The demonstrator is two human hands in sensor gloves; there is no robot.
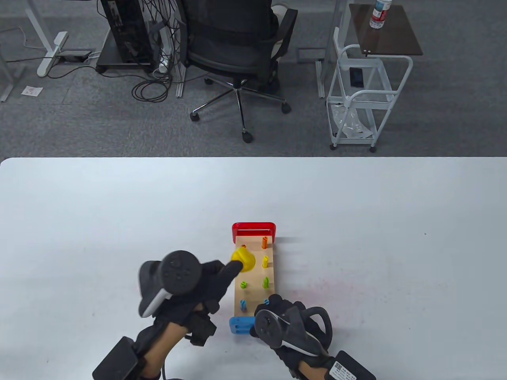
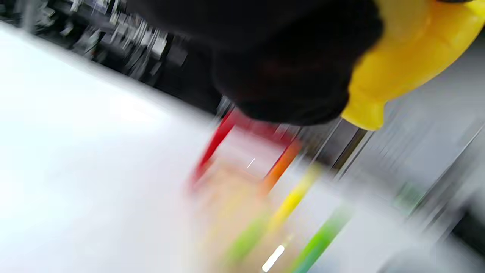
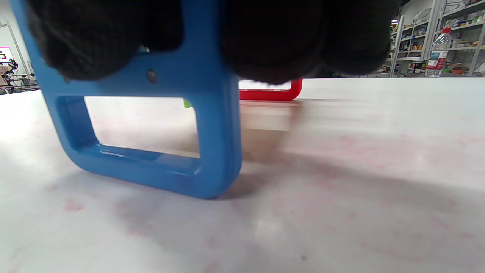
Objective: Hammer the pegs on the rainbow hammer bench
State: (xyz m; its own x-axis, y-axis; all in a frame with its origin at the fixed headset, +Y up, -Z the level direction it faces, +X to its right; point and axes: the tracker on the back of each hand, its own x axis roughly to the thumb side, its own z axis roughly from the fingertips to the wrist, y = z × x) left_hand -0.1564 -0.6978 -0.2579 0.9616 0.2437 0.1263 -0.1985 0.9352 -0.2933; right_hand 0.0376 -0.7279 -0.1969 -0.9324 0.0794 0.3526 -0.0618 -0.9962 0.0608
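The wooden hammer bench point(image 1: 254, 277) lies lengthwise on the white table, with a red end frame point(image 1: 253, 228) at the far end and a blue end frame point(image 1: 240, 325) at the near end. Orange, yellow, green and blue pegs stand up from its top. My left hand point(image 1: 210, 279) grips the yellow hammer point(image 1: 243, 259), whose head is over the far left pegs; the left wrist view is blurred and shows the hammer point(image 2: 409, 57). My right hand point(image 1: 283, 312) holds the bench's near end, fingers over the blue frame point(image 3: 182, 129).
The white table's point(image 1: 79, 221) far edge runs across mid view. Beyond it on the floor stand an office chair point(image 1: 237, 47), a white trolley point(image 1: 362, 99) and a computer tower point(image 1: 124, 31).
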